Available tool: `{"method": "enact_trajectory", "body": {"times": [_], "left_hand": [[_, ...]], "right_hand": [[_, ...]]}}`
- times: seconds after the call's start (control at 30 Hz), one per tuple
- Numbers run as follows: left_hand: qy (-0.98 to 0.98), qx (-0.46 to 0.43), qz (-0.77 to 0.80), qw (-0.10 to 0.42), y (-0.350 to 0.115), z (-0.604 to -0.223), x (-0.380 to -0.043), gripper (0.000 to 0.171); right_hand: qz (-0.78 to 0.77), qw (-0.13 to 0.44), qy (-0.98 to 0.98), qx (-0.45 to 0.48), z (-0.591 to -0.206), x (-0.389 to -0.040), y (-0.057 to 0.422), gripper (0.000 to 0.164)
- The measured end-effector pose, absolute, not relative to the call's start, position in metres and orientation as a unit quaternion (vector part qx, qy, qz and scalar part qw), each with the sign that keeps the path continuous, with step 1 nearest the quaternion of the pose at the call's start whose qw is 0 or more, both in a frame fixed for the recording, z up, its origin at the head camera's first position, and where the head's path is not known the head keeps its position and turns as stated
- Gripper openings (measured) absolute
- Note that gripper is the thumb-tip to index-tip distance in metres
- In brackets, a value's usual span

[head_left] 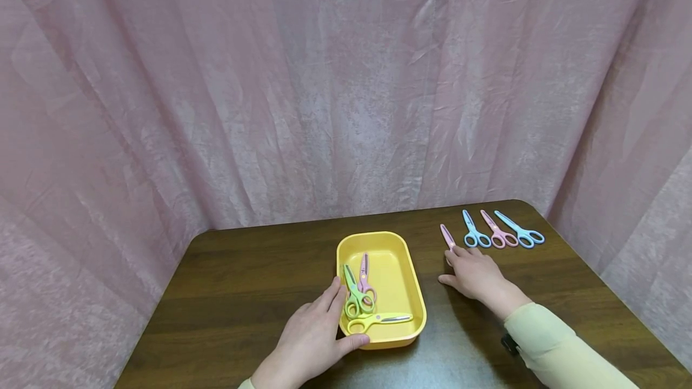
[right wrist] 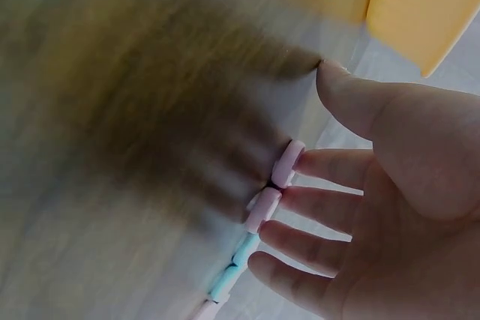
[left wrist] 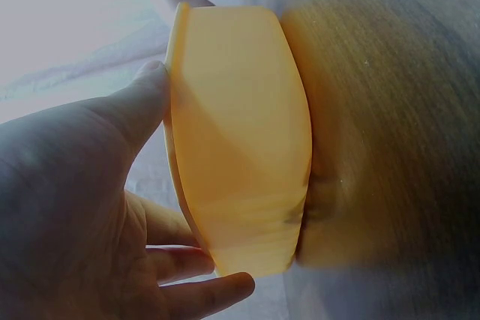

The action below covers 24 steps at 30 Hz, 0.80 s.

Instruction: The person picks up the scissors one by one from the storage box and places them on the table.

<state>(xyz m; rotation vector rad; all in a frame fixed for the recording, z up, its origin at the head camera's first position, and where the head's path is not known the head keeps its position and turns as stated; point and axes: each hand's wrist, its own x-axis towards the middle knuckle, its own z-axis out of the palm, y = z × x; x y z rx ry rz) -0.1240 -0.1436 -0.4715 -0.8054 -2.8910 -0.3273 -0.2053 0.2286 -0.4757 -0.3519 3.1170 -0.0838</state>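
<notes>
At the front left corner of the yellow tray (head_left: 420, 305), my left hand (head_left: 312, 334) rests with its thumb at the near rim and its fingers along the left side. Inside the tray lie pink scissors (head_left: 364, 265), green scissors (head_left: 351, 284) and yellow scissors (head_left: 391, 317). My right hand (head_left: 476, 273) reaches over another pair of pink scissors (head_left: 447, 236), covering most of their handles. In the right wrist view, its fingers are extended, with fingertips right at the pink handle loops (right wrist: 287, 164); the thumb is spread apart, near the tabletop.
To the right of those pink scissors, blue scissors (head_left: 470, 230), pink scissors (head_left: 496, 230) and more blue scissors (head_left: 520, 230) lie in a row near the back of the dark wooden table (head_left: 259, 275). Pink curtains (head_left: 346, 89) hang behind and beside the table.
</notes>
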Motion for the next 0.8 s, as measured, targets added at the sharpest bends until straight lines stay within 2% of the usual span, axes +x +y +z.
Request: {"method": "enact_trajectory", "body": {"times": [0.8], "left_hand": [[-0.956, -0.266, -0.108, 0.058, -0.143, -0.471, -0.124, 0.107]], "right_hand": [[-0.023, 0.004, 0.994, -0.108, -0.48, -0.246, 0.229, 0.065]]}}
